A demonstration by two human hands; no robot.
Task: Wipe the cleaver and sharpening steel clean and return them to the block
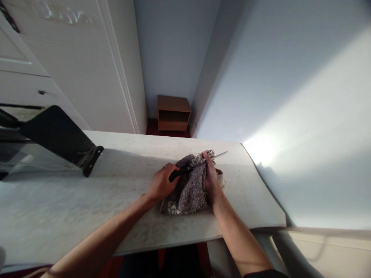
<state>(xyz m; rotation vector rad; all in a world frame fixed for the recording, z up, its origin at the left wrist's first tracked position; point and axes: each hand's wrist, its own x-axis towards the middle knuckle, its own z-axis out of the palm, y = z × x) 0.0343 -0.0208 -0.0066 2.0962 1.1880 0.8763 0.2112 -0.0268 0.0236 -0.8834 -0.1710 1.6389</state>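
Note:
A black-handled knife (180,172) lies across a grey-brown fuzzy cloth (191,193), with its thin metal tip sticking out past the cloth at the right. My left hand (164,181), wearing a ring, is closed around the knife's handle. Bunched in my right hand (211,177), the cloth is folded over the blade and covers most of it. The right thumb presses on top, close to the tip. The cloth's lower part hangs down to the white table (130,216). The fingers of my right hand are partly hidden by the cloth.
A black monitor stand or panel (58,135) rises from the table on the left. A small brown wooden nightstand (174,112) stands on the floor beyond the table's far edge. White cabinets (81,77) are at the left, and a sunlit wall (290,116) borders the right.

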